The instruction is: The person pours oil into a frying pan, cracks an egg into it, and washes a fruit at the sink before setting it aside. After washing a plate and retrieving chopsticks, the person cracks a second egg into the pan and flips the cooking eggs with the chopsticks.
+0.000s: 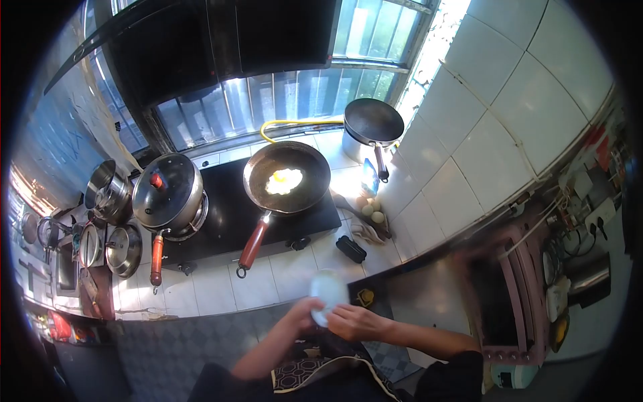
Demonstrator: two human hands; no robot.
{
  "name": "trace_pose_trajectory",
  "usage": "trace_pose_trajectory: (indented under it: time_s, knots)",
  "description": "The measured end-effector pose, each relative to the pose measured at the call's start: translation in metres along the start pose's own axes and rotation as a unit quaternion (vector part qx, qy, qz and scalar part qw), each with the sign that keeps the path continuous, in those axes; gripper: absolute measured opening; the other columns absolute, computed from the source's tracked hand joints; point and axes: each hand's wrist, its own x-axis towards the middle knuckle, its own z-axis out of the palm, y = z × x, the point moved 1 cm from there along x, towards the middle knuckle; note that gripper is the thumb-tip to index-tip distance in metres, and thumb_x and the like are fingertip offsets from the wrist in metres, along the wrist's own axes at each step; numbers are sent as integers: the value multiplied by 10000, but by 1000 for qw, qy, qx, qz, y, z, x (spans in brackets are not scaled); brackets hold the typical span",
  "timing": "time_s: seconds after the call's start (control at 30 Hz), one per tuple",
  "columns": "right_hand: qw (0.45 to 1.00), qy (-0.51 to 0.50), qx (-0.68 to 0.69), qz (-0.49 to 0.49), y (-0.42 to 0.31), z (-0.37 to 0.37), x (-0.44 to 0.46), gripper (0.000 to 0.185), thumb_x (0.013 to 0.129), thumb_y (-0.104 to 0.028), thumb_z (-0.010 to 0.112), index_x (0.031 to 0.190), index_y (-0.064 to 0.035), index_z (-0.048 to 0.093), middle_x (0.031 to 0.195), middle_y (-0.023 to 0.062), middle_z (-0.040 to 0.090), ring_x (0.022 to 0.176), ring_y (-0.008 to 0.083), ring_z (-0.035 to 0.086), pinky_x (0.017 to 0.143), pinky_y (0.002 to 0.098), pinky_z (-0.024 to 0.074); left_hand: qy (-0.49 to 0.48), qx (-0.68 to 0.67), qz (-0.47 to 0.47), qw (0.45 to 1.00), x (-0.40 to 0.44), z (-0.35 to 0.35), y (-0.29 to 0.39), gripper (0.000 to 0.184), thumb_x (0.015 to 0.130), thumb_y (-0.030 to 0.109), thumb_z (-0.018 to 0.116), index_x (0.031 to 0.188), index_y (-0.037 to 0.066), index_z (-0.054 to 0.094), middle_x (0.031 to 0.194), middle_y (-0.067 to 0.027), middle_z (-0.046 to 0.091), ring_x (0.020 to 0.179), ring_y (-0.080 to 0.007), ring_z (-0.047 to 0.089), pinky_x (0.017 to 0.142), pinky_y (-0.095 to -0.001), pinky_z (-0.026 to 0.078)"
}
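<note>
A white dish (329, 288), rounded and a little blurred, is held up in front of my body. The fingers of my left hand (303, 315) are closed on its left edge. On the lower right side, my right hand (353, 323) grips the same dish. Ahead of the hands, a frying pan (315, 191) sits on the black gas stove (224, 194) with its wooden handle towards me. A fried egg (283, 181) with a yellow yolk lies in that pan.
A lidded pan (167, 187) stands on the stove's left side. Steel pots (107, 191) crowd the far left. Several eggs (377, 217) and a small black object (351, 249) lie right of the stove. A dark pan (374, 120) rests behind them, and a pink oven (516, 295) is at right.
</note>
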Motion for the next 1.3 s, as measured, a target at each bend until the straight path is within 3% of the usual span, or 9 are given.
trace_pose_trajectory:
  time_s: [0.07,0.1,0.13,0.2,0.27,0.5,0.67,0.97,1.3]
  knots:
    - [977,1,138,160,28,15,13,337,680,-307,672,831,-45,522,851,92,506,819,232,521,707,349,416,101,-28,99,990,-9,-47,2,542,661,31,479,1192,-53,403,1094,-195,533,1010,-340,542,916,-478,426]
    - [965,75,146,202,48,30,15,394,720,-360,653,918,-47,519,873,115,529,805,287,537,688,379,416,115,-66,135,982,-28,-47,9,574,650,14,473,1213,-52,378,1130,-209,509,1051,-357,511,940,-502,398]
    - [921,124,174,326,70,59,15,390,754,-406,619,878,-44,546,829,135,548,761,312,546,651,396,420,186,-88,196,959,-38,-67,8,602,643,0,471,1231,-50,355,1155,-214,490,1074,-371,490,965,-513,369]
    - [778,75,254,570,113,115,20,429,788,-445,579,835,-18,574,781,156,591,746,333,574,641,394,437,251,-96,263,927,-72,-73,11,600,654,-8,458,1241,-48,342,1179,-207,472,1099,-371,470,983,-503,353]
    - [710,34,272,648,136,161,26,480,785,-480,571,817,-2,607,776,174,628,784,325,604,685,386,455,266,-128,302,906,-92,-114,4,603,648,-3,449,1240,-47,343,1171,-204,474,1108,-370,462,983,-502,354]
    - [615,59,300,727,150,195,48,444,715,-470,636,765,-29,660,757,163,648,769,292,631,718,383,466,319,-168,352,864,-129,-150,-14,627,617,5,464,1232,-34,347,1138,-198,481,1063,-371,490,932,-506,399]
    - [641,36,265,719,157,193,52,413,651,-431,700,680,-22,654,682,155,638,701,289,632,663,372,473,296,-192,359,864,-128,-155,0,617,615,-2,458,1222,-28,353,1124,-193,485,1046,-376,494,923,-508,401]
    - [656,77,145,737,138,196,66,339,631,-351,711,661,-20,646,656,164,624,670,309,626,645,385,480,264,-135,239,925,-155,-171,53,564,631,12,445,1191,-35,395,1135,-194,501,1070,-371,487,960,-505,371]
    - [616,26,112,779,82,210,48,483,685,-528,642,707,-48,592,696,164,618,721,312,614,645,400,466,263,-57,176,947,-201,-181,64,530,630,-7,451,1155,-63,411,1075,-195,522,1018,-371,513,938,-491,391]
